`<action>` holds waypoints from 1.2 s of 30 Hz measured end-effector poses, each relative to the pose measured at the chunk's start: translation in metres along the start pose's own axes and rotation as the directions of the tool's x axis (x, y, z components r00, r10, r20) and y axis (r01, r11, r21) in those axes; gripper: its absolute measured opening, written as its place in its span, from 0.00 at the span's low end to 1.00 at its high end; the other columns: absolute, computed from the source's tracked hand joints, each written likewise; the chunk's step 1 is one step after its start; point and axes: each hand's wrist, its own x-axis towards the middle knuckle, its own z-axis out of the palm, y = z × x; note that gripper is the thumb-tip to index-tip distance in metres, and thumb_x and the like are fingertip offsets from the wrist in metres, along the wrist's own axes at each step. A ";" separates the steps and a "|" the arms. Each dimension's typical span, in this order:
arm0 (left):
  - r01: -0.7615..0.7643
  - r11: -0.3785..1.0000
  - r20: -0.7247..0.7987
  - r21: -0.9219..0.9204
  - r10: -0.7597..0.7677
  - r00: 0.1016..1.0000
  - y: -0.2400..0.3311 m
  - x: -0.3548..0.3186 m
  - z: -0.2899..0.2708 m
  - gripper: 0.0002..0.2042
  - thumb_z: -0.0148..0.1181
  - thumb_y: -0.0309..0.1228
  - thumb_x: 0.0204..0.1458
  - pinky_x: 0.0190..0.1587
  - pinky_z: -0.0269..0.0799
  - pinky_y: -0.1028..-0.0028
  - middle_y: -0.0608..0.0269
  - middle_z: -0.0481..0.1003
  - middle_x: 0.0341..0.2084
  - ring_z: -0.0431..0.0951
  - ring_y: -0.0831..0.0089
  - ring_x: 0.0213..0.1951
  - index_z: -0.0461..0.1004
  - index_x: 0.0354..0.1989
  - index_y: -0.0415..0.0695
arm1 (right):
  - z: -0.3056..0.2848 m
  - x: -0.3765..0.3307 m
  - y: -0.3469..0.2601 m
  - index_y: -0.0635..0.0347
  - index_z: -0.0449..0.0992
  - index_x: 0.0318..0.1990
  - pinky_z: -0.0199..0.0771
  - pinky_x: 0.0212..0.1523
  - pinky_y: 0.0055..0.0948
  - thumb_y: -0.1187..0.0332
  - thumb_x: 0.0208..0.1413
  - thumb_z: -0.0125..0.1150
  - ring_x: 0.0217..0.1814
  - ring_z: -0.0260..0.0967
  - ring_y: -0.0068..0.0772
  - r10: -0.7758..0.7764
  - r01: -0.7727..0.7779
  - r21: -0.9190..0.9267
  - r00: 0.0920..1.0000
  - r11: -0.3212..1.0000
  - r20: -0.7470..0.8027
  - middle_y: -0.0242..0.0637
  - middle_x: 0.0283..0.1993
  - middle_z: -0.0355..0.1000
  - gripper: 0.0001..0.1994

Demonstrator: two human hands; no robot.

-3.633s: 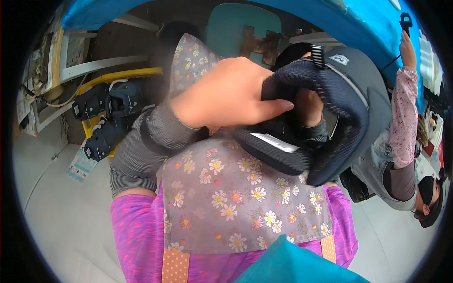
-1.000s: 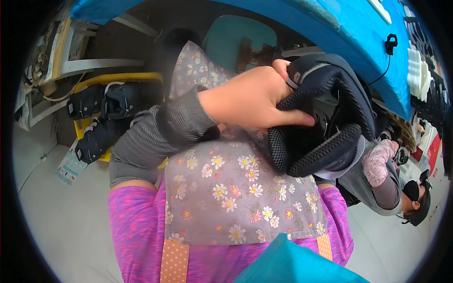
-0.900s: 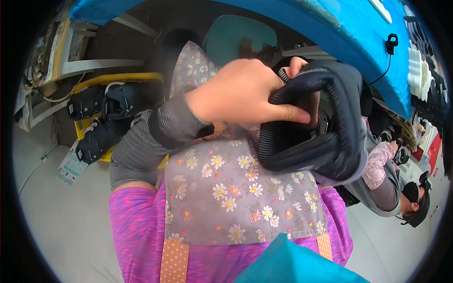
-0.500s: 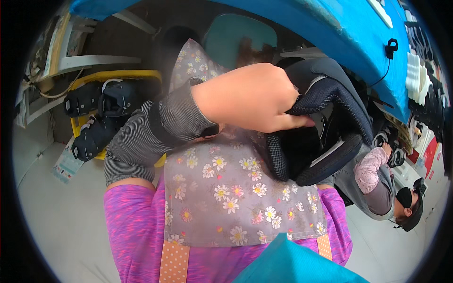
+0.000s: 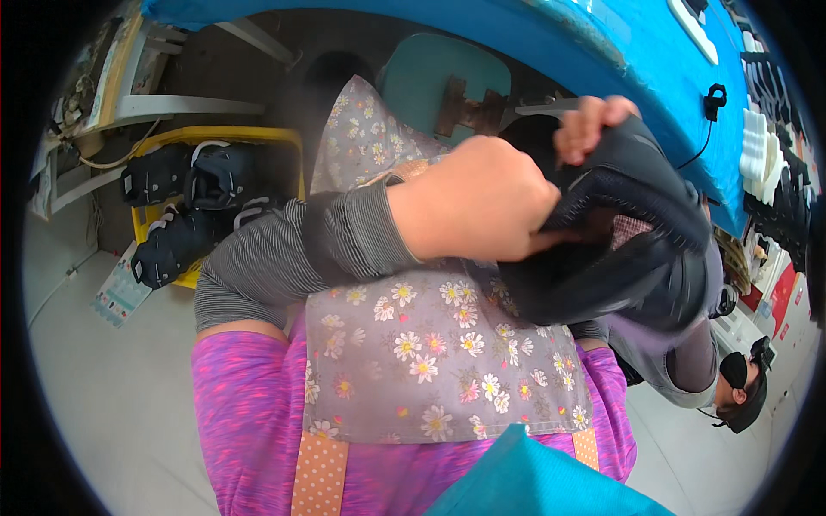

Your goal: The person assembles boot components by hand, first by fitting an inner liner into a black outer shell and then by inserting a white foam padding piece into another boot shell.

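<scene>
Over my lap I hold a black padded mesh piece (image 5: pixel 619 249), curved like a shell with a patterned lining showing inside. My left hand (image 5: pixel 482 211), in a grey striped sleeve, grips its near edge with the fingers tucked inside the opening. My right hand (image 5: pixel 594 120) clasps the top rim from behind; only its fingers show, the rest is hidden by the piece. A grey floral apron (image 5: pixel 430 361) covers my lap beneath.
A yellow crate (image 5: pixel 215 138) on the floor at the left holds several similar black padded pieces (image 5: pixel 185 211). A blue-covered table (image 5: pixel 602 52) runs along the top right, a teal chair (image 5: pixel 447 82) under it. Another person (image 5: pixel 731 378) is at the lower right.
The black piece has been turned in my hands, so its opening now faces my left hand. My right hand's fingers have come over the top rim.
</scene>
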 end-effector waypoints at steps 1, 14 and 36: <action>-0.044 0.999 0.037 0.005 0.044 0.998 0.006 0.001 -0.002 0.22 0.65 0.46 0.47 0.23 0.70 0.62 0.52 0.68 0.10 0.73 0.52 0.17 0.72 0.12 0.40 | 0.001 0.006 0.006 0.58 0.68 0.49 0.69 0.30 0.33 0.63 0.60 0.55 0.29 0.66 0.38 0.216 -0.240 0.220 0.968 0.946 0.127 0.44 0.31 0.69 0.13; 0.117 0.988 -0.018 0.105 -0.116 0.993 -0.015 0.005 -0.008 0.08 0.63 0.34 0.37 0.29 0.72 0.59 0.52 0.74 0.18 0.76 0.50 0.26 0.75 0.22 0.42 | 0.000 -0.048 0.012 0.58 0.67 0.43 0.66 0.30 0.35 0.65 0.55 0.64 0.31 0.63 0.36 0.059 -0.082 -0.073 0.961 0.994 -0.271 0.40 0.30 0.65 0.14; -0.132 0.978 0.065 -0.162 0.144 0.987 -0.002 0.010 -0.007 0.13 0.65 0.39 0.45 0.29 0.74 0.59 0.53 0.73 0.15 0.77 0.50 0.23 0.78 0.25 0.41 | 0.006 -0.027 0.015 0.62 0.64 0.45 0.77 0.35 0.37 0.68 0.56 0.63 0.35 0.68 0.35 0.380 -0.389 0.363 0.920 0.847 0.098 0.43 0.34 0.66 0.15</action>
